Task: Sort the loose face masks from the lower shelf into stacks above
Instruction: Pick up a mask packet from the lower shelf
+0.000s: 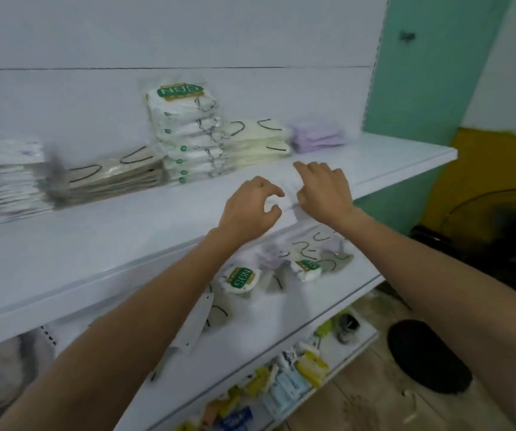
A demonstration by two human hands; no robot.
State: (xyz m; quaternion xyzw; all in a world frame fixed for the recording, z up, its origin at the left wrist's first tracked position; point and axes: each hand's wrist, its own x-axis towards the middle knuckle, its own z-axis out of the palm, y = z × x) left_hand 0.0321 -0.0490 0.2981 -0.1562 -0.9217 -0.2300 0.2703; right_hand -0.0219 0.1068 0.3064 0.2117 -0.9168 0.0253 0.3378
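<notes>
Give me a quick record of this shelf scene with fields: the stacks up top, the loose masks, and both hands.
upper shelf: five stacks, left to right
stacks: patterned white, grey-beige, tall green-label white, cream, lilac
lower shelf: loose masks scattered, unsorted
left hand: above upper shelf front, fingers curled, hold unclear
right hand: beside it, hold unclear

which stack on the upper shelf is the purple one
The lilac stack at the right end of the row, beside the cream stack. Further left stand the green-labelled white stack and the beige stack.
</notes>
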